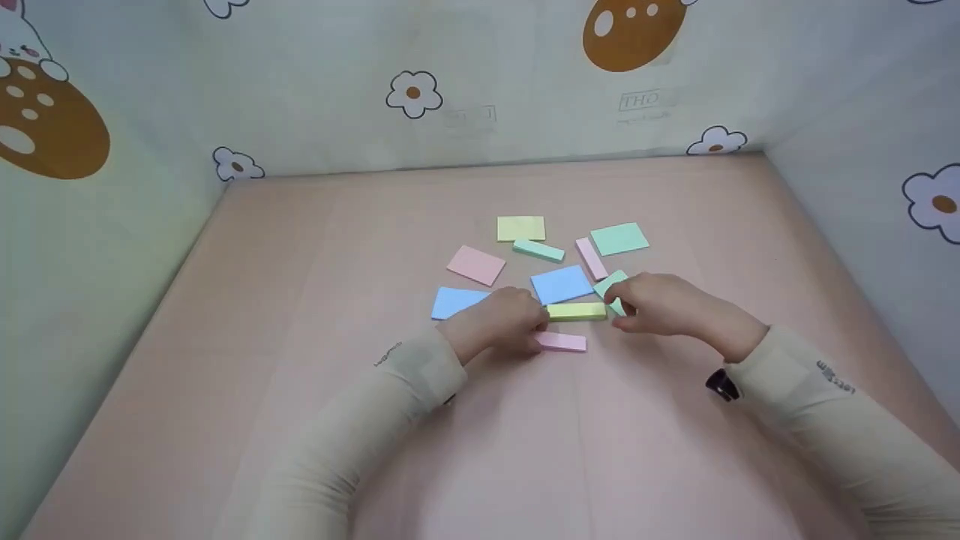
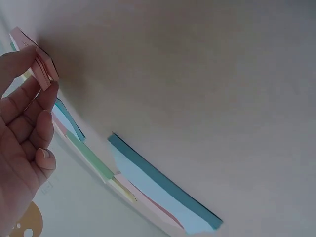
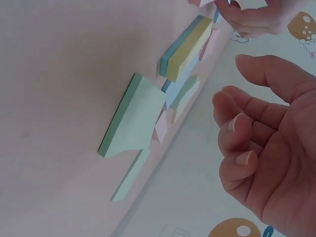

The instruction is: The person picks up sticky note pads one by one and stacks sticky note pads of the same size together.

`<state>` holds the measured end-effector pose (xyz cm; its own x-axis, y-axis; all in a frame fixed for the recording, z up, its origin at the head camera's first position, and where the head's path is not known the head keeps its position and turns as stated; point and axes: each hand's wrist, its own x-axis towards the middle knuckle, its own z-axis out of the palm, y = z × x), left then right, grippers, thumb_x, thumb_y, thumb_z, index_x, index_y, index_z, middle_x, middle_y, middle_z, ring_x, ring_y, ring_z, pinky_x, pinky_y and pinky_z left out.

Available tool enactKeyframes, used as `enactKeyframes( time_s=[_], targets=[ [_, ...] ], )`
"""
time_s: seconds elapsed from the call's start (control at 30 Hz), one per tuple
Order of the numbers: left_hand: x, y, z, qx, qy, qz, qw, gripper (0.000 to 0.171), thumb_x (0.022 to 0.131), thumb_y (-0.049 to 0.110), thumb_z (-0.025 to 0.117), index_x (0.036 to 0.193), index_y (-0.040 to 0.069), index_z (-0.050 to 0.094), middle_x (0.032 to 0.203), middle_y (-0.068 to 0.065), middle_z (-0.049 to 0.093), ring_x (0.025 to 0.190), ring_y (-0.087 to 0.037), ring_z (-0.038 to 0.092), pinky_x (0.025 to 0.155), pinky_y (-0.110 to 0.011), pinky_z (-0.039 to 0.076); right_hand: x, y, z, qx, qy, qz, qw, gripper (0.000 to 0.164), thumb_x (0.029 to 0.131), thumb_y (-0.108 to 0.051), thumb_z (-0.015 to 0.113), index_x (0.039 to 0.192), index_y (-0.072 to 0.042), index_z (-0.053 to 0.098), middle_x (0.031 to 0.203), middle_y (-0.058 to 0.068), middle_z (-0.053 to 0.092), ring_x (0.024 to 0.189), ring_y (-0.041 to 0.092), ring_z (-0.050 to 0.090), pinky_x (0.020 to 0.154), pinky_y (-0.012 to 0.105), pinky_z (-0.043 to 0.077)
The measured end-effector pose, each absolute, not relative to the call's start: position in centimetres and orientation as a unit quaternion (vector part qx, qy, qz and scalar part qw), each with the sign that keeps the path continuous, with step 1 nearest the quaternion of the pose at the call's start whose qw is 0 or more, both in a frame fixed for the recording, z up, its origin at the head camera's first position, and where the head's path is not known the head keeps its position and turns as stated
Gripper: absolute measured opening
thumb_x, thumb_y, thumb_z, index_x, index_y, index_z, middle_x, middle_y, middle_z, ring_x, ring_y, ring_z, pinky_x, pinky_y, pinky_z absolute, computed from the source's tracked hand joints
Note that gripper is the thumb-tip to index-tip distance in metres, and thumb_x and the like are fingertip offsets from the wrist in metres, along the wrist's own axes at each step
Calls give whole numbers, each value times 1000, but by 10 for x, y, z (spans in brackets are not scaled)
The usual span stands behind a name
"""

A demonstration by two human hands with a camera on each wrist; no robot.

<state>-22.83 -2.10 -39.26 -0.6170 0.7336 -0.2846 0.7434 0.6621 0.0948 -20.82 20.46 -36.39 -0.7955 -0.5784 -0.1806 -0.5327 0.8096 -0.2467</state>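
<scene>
Thumb and fingertips of my left hand (image 1: 504,319) pinch a narrow pink sticky-note pad (image 1: 564,342); its layered edge shows in the left wrist view, where the pink pad (image 2: 40,61) is partly covered by the thumb. Just beyond the left fingertips lies a yellow strip pad (image 1: 576,312), with a blue-green layer against it in the right wrist view. My right hand (image 1: 664,306) hovers with loosely bent fingers and nothing between them, beside a green pad (image 1: 611,289) that it partly hides. A blue pad (image 1: 456,302) is half hidden behind the left hand.
Farther back on the pinkish table (image 1: 300,360) lie another blue pad (image 1: 562,284), a pink pad (image 1: 476,265), a yellow pad (image 1: 521,229), a green strip (image 1: 538,250), a pink strip (image 1: 591,259) and a green pad (image 1: 619,239). A patterned wall (image 1: 322,97) stands behind.
</scene>
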Motion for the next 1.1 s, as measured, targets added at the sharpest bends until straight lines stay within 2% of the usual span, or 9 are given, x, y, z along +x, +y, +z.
enactKeyframes(
  time_s=[0.2, 0.4, 0.57, 0.7, 0.93, 1.1],
  targets=[
    [-224, -12, -396, 406, 902, 0, 142, 21, 85, 32, 61, 90, 13, 66, 70, 2, 57, 71, -16, 49, 68, -27, 39, -200, 193, -377, -318, 935, -77, 134, 26, 79, -10, 60, 103, -1, 65, 57, -3, 40, 52, 11, 34, 51, 24, 29],
    [-221, -8, -396, 402, 905, 5, 137, 24, 85, 35, 61, 93, 13, 67, 71, 3, 57, 73, -15, 50, 71, -27, 40, -195, 183, -390, -368, 926, -50, 75, 5, 78, -9, 63, 82, -6, 63, 64, -2, 44, 56, 13, 37, 52, 25, 32],
    [-222, -9, -395, 400, 905, 9, 142, 25, 85, 35, 62, 93, 12, 67, 70, 2, 57, 72, -16, 50, 70, -27, 39, -192, 174, -397, -390, 920, -35, 25, 9, 78, -11, 67, 83, -5, 65, 71, 4, 50, 52, 13, 37, 49, 25, 33],
    [-224, -15, -392, 383, 909, 29, 161, 23, 83, 33, 64, 92, 13, 67, 72, 2, 57, 73, -16, 50, 69, -27, 40, -190, 170, -400, -380, 924, -33, 25, 8, 79, -10, 65, 84, -4, 65, 73, 5, 52, 52, 13, 38, 49, 24, 32],
    [-229, -29, -389, 364, 912, 52, 179, 14, 81, 26, 61, 87, 14, 64, 72, 1, 56, 71, -16, 49, 64, -27, 40, -189, 170, -401, -353, 934, -32, 39, 5, 78, -9, 66, 80, -5, 63, 66, 2, 49, 54, 14, 38, 50, 25, 31],
    [-233, -35, -385, 355, 915, 59, 184, 18, 83, 20, 61, 98, 11, 65, 82, -1, 59, 77, -16, 49, 72, -27, 43, -192, 173, -397, -362, 931, -42, 31, 7, 75, -8, 67, 74, -5, 60, 65, 1, 49, 54, 13, 37, 50, 24, 31]
  ],
)
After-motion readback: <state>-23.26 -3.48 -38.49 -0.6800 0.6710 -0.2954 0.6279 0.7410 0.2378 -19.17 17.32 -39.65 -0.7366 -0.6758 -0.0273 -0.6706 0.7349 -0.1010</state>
